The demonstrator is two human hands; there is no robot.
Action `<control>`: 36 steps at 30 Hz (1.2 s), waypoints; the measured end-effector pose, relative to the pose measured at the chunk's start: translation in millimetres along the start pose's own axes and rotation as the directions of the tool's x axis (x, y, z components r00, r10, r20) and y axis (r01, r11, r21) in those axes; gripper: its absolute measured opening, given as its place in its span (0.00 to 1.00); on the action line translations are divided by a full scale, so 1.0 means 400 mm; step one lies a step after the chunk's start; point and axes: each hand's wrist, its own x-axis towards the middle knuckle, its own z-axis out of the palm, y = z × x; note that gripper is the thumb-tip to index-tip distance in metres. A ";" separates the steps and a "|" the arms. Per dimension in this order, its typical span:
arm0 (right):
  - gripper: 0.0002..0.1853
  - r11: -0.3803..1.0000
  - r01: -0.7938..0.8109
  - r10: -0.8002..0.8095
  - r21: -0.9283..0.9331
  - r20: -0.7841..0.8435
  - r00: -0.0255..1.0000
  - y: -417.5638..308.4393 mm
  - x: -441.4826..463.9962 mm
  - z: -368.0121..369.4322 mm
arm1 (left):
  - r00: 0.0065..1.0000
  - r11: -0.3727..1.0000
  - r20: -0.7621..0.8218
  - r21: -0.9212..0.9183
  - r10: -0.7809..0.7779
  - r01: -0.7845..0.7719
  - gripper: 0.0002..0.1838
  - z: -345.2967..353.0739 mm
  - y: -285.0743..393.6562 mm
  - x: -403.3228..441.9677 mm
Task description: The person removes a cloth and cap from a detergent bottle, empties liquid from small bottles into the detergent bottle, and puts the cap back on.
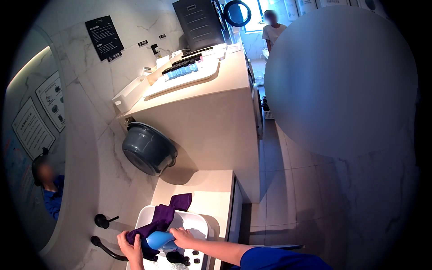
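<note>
A dark purple cloth [163,217] lies across a white sink [201,225], one end over its far rim onto the counter. My left hand [130,249] grips the cloth's near end at the sink's left side. My right hand [182,237] is closed around one end of a light-blue rounded hand tool [161,240]. The tool rests against the cloth between my hands; its underside is hidden, so I cannot tell its exact kind. Just below it sits a black fitting [175,257], with several dark round spots beside it.
A black wall faucet [108,248] and its lever [102,220] stand left of the sink. A grey basin [148,148] hangs beyond it. On the higher counter [198,105] a white tray [204,76] holds several small bottles. Another person [272,33] stands far back.
</note>
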 end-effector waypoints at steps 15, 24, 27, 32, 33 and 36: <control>0.23 1.000 -0.010 0.010 0.000 0.002 1.000 -0.004 -0.006 -0.004 | 1.000 1.000 -0.005 -0.023 -0.017 0.017 0.19 0.000 0.009 -0.004; 0.23 1.000 0.003 -0.003 0.001 -0.006 1.000 0.000 -0.003 -0.004 | 0.999 0.999 -0.027 -0.029 -0.029 0.028 0.19 0.007 0.003 -0.004; 0.23 1.000 0.009 -0.009 0.009 -0.006 1.000 0.001 -0.004 -0.006 | 0.999 0.999 -0.030 -0.033 -0.015 0.014 0.19 0.007 0.002 -0.004; 0.23 1.000 0.003 -0.003 0.000 -0.008 1.000 0.003 -0.004 -0.003 | 0.999 0.999 -0.042 -0.040 -0.022 0.020 0.17 0.012 0.006 -0.006; 0.23 1.000 0.002 -0.002 -0.001 -0.003 1.000 0.003 -0.006 -0.003 | 0.999 0.999 -0.053 -0.036 -0.011 0.009 0.16 0.012 0.005 -0.006; 0.22 0.999 0.035 -0.035 -0.023 -0.027 0.999 0.003 -0.011 -0.002 | 0.997 1.000 -0.081 -0.001 0.005 -0.005 0.15 0.017 0.004 -0.005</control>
